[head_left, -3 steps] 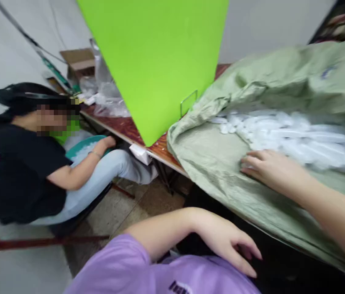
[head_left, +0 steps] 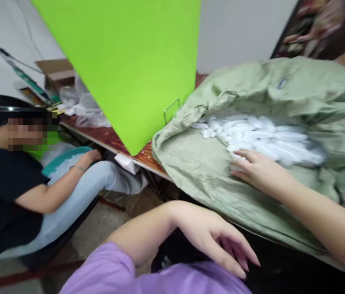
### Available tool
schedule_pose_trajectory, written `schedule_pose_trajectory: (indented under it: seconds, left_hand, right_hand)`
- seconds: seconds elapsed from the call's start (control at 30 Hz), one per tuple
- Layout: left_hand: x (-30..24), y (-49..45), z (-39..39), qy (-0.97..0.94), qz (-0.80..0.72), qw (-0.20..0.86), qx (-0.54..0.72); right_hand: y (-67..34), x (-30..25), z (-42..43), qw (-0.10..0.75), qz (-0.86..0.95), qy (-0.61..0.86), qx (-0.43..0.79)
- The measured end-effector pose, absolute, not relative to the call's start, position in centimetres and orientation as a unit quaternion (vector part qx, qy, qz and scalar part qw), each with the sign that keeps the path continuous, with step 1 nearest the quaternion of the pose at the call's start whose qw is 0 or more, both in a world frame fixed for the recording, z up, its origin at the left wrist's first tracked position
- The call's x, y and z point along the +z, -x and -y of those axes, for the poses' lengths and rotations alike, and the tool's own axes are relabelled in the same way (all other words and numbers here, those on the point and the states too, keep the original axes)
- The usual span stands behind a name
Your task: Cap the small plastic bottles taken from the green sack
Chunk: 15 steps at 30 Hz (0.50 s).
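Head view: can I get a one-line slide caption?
Right hand rests at the white pieces in an open green sack; left hand hangs empty over the lap, a seated co-worker alongside.

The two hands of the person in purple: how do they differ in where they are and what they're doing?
The right hand reaches out over the green sack on the table, fingers touching the pile of white pieces. The left hand hangs low near the purple shirt, off the table, touching nothing visible. The right hand lies flat, palm down; the left droops at the wrist with fingers loosely curled. Both are bare and hold nothing.
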State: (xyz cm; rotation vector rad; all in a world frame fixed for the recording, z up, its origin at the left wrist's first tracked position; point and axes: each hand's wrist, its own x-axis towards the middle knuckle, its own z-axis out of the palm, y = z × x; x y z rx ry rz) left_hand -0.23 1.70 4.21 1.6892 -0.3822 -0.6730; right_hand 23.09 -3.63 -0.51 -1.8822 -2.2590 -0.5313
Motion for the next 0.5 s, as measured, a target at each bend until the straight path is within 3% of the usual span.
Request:
schedule_pose_trajectory:
  seconds: [0.1,0.27,0.37,0.5]
  left_hand:
    - [7.2,-1.5,-4.0,-0.813,0.059,0.556,-0.161]
    - [8.5,-9.2,-8.9,-0.943,-0.175,0.278,0.056]
    - [8.4,-14.5,-11.4,-0.968,-0.189,0.153,0.057]
    - [8.8,-21.2,-12.2,-0.978,-0.174,0.102,-0.049]
  right_hand:
    - [-23.7,0.1,5.7,0.141,0.713,0.665,-0.17]
    - [-24.8,0.3,9.5,0.258,0.602,0.752,-0.078]
    - [-26.1,-0.8,10.7,0.37,0.514,0.773,-0.04]
    - [-27.5,-2.4,10.7,0.543,0.383,0.747,0.012]
